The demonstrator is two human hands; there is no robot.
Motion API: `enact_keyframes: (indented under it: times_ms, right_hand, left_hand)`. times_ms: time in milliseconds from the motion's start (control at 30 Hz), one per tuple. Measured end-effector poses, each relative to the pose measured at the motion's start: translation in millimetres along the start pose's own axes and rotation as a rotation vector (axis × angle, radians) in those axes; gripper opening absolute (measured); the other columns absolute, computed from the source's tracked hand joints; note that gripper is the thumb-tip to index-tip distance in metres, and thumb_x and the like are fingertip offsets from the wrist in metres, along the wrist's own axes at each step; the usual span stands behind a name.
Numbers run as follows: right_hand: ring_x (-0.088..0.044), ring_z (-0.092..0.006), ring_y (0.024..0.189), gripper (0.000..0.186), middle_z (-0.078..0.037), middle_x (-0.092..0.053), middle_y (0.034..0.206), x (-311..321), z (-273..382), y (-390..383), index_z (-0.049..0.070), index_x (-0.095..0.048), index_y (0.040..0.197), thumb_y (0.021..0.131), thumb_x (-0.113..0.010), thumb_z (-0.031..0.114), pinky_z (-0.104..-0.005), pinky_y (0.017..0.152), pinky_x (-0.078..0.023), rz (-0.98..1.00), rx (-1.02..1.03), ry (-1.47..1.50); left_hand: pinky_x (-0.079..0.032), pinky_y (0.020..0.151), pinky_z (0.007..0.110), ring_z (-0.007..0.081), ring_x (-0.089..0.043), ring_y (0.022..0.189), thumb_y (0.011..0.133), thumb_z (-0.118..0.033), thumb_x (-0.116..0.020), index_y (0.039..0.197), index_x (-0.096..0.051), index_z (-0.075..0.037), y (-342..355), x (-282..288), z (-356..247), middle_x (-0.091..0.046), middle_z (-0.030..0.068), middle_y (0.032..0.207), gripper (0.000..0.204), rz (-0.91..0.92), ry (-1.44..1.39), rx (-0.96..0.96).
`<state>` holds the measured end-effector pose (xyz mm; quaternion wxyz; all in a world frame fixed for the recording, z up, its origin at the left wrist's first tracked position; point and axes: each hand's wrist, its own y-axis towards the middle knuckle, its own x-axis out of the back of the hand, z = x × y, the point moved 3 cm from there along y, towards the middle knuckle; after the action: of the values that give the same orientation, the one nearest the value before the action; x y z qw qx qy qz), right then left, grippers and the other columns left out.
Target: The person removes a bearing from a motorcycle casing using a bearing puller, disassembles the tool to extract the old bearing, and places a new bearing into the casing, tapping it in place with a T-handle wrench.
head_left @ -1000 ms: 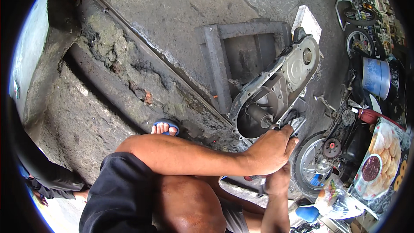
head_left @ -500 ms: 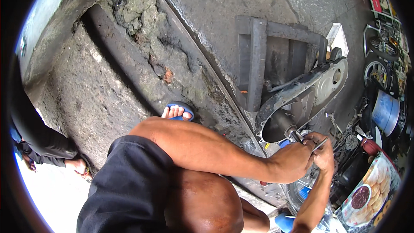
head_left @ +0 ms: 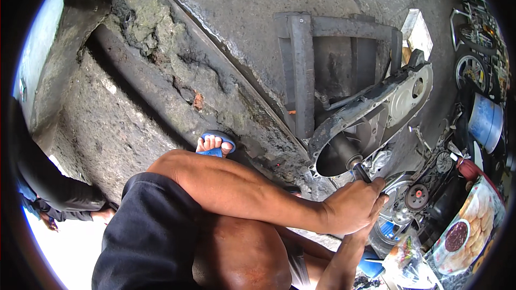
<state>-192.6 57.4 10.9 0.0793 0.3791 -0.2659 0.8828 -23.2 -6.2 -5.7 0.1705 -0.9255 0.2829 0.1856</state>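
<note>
At nine to eight o'clock, a bystander in dark trousers stands at the edge of a roughened workshop floor, while a foot in a blue sandal rests left of centre. Toward one o'clock, a dark metal frame lies on the concrete, partly behind a long casing that runs through three o'clock. The casing, scuffed grey metal with a dark, grimy outer wall, has a pale, flat face with a round hole at its upper end; its wide mouth opens toward four o'clock, and a dark cylinder sits in it. From the cylinder, a shiny metal shaft reaches the worker's left hand, at four o'clock, whose fingers are closed around it. Just below, the right hand is tucked behind the left (its grip is hidden, so whether it holds anything cannot be told). A white box stands at two o'clock. Farther right, past a round part with a red centre, a printed cover at four o'clock pictures golden rounds and a dark-filled bowl; any lettering is too small to read.
</note>
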Motion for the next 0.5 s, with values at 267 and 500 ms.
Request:
enact_keyframes:
  times_ms: [267,500]
  right_hand:
    - [-0.058,-0.0144,0.086,0.044,-0.005,-0.063,0.092,-28.3,31.2,-31.4,-0.002,-0.061,0.11,0.096,-0.056,0.039,-0.0315,0.076,-0.048,-0.243,-0.102,0.274]
    - [-0.061,-0.0155,0.091,0.025,-0.006,-0.066,0.093,-54.9,57.7,-50.1,-0.001,-0.064,0.11,0.097,-0.057,0.019,-0.0319,0.077,-0.05,-0.242,-0.247,0.762]
  left_hand:
    - [-0.049,0.06,0.056,0.049,-0.064,0.066,0.098,-0.021,-0.053,0.096,-0.051,0.006,0.3,-6.6,2.8,-0.06,0.0295,0.065,0.027,-0.006,0.014,-0.02]
    - [-0.049,0.059,0.054,0.0482,-0.064,0.067,0.099,-0.021,-0.053,0.099,-0.05,0.003,1.2,-5.2,7.9,-0.059,0.0279,0.065,0.025,-0.011,0.063,0.006]
